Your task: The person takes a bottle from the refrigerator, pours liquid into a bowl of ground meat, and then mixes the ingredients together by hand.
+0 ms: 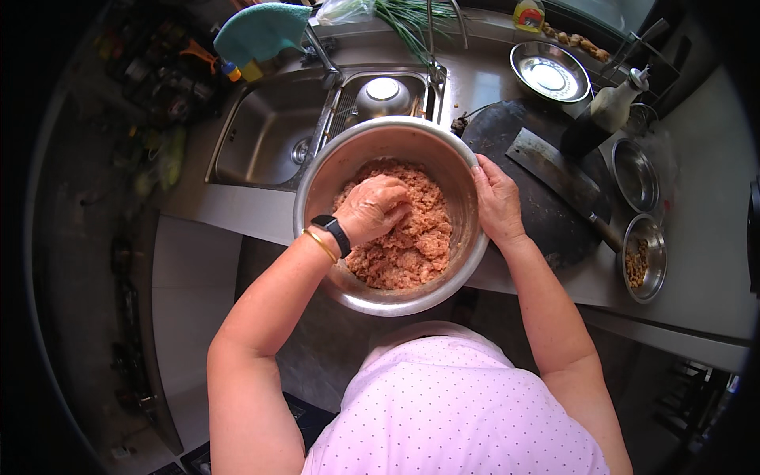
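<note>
A large metal bowl (389, 304) with minced meat (424, 249) in it is in front of me, partly over the counter edge beside the sink. My left hand (375, 206) is in the bowl on the meat, fingers curled downward; a black wristband and a gold bangle are on that wrist. Its fingertips are partly hidden, so I cannot tell whether meat is between them. With my right hand (496, 199) I grip the bowl's right rim, thumb on top.
Right of the bowl, a cleaver (555, 169) and a dark sauce bottle (599, 116) rest on a round dark chopping board (493, 139). Small metal bowls (644, 297) stand farther right. Behind is a double sink (255, 133) with a faucet (332, 74); spring onions (404, 24) lie beyond.
</note>
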`<state>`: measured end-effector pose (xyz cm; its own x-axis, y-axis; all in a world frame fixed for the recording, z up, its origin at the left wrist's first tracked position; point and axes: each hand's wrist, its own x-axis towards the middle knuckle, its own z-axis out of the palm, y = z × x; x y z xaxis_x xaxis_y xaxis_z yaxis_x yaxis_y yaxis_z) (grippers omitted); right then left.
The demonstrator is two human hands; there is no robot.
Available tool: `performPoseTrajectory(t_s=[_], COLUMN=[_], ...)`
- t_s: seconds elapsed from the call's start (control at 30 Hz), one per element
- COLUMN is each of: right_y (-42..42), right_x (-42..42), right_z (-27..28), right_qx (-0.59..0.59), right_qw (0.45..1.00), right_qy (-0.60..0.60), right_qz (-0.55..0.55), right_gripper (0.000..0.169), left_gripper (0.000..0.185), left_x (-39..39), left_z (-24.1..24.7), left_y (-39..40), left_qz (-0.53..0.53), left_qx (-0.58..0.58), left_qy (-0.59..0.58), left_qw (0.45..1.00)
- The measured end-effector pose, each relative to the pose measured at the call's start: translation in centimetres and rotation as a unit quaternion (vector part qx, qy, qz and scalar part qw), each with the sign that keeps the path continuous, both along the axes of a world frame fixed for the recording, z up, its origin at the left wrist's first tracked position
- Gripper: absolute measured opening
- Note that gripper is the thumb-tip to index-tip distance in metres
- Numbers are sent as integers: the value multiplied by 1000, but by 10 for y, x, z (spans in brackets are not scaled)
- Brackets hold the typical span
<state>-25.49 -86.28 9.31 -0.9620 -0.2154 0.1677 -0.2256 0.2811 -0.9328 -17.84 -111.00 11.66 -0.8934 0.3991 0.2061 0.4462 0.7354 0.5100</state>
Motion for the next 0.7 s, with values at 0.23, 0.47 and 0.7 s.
performPoseTrajectory(t_s=[0.23,0.47,0.7], right_y=[-1,-2,-4], right_x=[0,1,2], right_z=[1,-9,-10], right_qx=[-15,-43,-52], right_qw=[1000,997,997], right_qy=[-21,-51,-58], right_qz=[10,-32,-15], right_gripper=[27,27,26], left_gripper=[20,48,43], left_x=[-48,41,22], left_z=[-22,-46,4], left_y=[-33,-29,18], left_qz=[17,361,316], left_qx=[-316,51,561], left_qy=[-6,-327,-439], left_qw=[949,872,627])
